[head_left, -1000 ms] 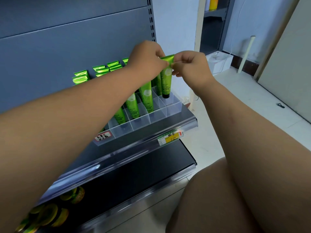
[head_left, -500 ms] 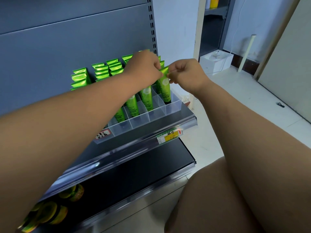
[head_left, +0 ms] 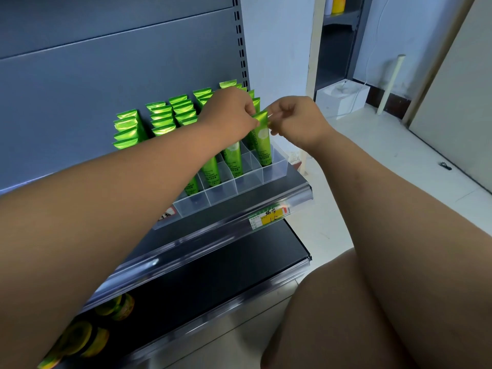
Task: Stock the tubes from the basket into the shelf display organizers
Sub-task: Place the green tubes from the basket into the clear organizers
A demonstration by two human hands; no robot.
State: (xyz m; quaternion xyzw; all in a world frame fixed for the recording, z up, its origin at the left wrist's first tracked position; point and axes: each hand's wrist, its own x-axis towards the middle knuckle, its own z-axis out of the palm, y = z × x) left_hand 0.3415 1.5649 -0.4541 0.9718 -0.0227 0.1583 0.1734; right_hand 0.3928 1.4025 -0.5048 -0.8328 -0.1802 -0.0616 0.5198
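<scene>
Soft daylight, wide-angle edge warping

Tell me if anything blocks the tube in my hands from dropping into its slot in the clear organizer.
Nothing visible does. The tube, pinched at its flat top by the left hand and right hand, has its cap end down inside a slot at the right end of the organizer. Other tubes stand behind and beside it.

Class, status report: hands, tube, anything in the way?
Left hand and right hand pinch top of glossy green plastic tube. Tube seated in clear plastic organizer, rightmost column. Nothing blocking.
</scene>
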